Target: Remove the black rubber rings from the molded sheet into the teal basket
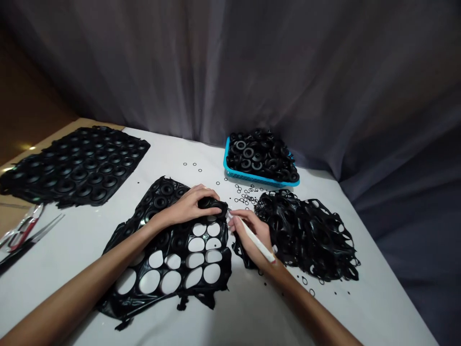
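Note:
A black rubber sheet [181, 247] with moulded rings lies in front of me, with many round holes open in its near and right parts. My left hand [192, 204] is closed on its far right corner, thumb and fingers pinching a ring-shaped part there. My right hand [254, 233] is closed round a slim white pen-like tool [258, 244] with a red mark near its rear end. The tool's tip points at the pinched corner; whether it touches the rubber I cannot tell.
A blue basket [230, 171] heaped with black rubber rings stands at the back. On the right lies a pile of holed rubber scrap [313, 235], with small thin rings [247, 197] scattered behind it. Another ringed sheet [79, 166] and tweezers [46, 228] are on the left.

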The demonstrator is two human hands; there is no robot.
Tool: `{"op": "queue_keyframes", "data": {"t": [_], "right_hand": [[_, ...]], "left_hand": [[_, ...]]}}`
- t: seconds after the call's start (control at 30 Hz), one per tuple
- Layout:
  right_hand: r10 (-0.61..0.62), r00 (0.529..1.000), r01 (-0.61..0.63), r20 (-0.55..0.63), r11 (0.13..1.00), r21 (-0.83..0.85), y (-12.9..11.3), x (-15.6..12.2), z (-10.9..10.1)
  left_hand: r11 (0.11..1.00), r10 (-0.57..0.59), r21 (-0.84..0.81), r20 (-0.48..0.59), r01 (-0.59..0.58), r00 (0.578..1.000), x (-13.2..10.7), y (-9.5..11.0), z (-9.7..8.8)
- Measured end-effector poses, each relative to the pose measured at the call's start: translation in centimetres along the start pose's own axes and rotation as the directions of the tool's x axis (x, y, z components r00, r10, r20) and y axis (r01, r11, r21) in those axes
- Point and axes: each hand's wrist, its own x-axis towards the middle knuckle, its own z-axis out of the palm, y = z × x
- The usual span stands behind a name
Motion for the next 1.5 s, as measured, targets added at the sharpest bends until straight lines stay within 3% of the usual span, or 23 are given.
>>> {"op": "queue_keyframes", "data": {"t": [0.13,0.33,0.67,1.0,1.33,1.5], "right_hand": [[0.000,1.000,0.001,-0.023,0.999,0.052,0.9,0.0,1.0],[-0.007,0.999,0.003,0.041,0.995,0.097,1.7,0.0,1.1],[0.035,0.999,-0.041,0.038,0.985,0.170,1.5,0.3,1.4],[0.028,0.998,-0.039,0.064,0.982,0.185,2.0,0.1,1.4],[-0.096,0.992,0.107,0.084,0.986,-0.130,1.1,0.4,2.1],[-0.045,0.997,0.059,0.070,0.976,-0.210,0.2,1.1,2.6]], "left_hand": [[0.999,-0.001,0.036,-0.022,0.002,1.000,0.0,0.1,0.0],[0.998,0.031,0.061,0.042,-0.034,0.999,0.2,0.1,-0.1],[0.999,0.004,0.051,-0.053,-0.002,0.999,0.0,1.0,-0.1],[0.999,-0.024,0.038,-0.053,0.026,0.998,-0.1,0.8,-0.1],[0.998,0.047,-0.051,-0.021,-0.048,0.999,0.3,1.0,-0.2],[0.999,0.041,-0.023,-0.029,-0.041,0.999,0.4,1.0,0.0]]}}
